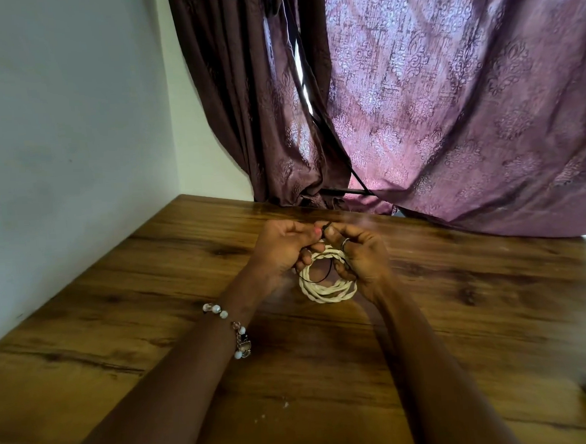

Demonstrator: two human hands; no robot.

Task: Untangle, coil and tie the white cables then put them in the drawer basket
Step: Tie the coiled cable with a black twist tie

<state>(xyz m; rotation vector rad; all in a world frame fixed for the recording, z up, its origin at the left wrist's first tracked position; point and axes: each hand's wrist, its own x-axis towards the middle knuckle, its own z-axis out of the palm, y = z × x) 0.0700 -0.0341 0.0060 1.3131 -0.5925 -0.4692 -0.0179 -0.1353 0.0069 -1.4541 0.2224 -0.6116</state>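
Table (152, 299) glossy grained wood; curtain (449, 109) sheeny patterned cloth; cable (323, 293) matt white, twisted

The coiled cable (326, 285) is showing creamy white, with a thin black tie (327, 271) crossing it. The table (462, 314) is showing warm brown wood grain with dark streaks. At upper right, the curtain (448, 92) is showing purple with a pale floral damask pattern. At left, the wall (56, 133) is appearing bluish white.

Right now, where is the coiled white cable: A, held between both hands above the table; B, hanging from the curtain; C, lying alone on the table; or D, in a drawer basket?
A: the left hand and right hand both grip the coiled white cable over the wooden table, pinching a thin black tie at its top.
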